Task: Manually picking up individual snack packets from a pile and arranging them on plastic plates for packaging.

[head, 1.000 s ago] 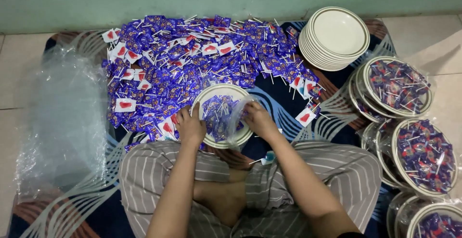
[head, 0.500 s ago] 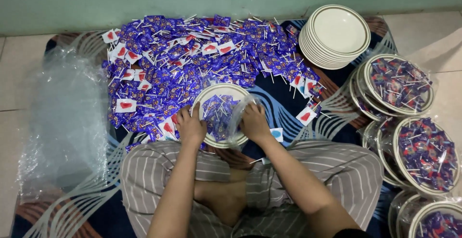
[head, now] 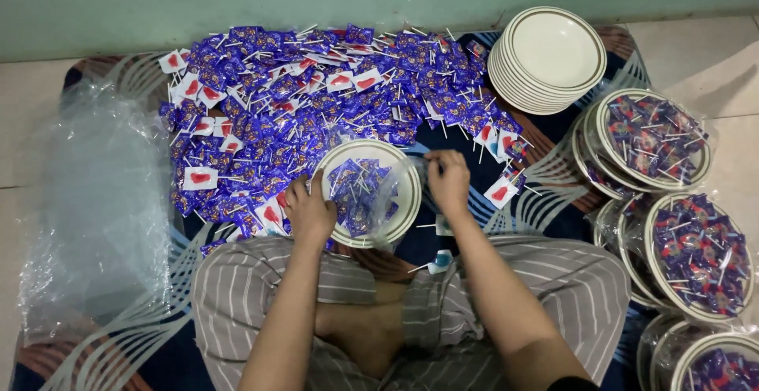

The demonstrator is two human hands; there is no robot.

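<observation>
Moved: my right hand, now pinching clear plastic wrap at three o'clock; left hand clamps cream round lollipop-filled plate steady.

The wrapped plate at the lower right is cut off by the bottom and right edges, so only part of its rim and sweets shows. The left hand covers the near-left rim of the plate in front of the person, and clear film blurs the sweets on it. The person's arms run out of the bottom edge; print on the lollipop wrappers is too small to read.
</observation>
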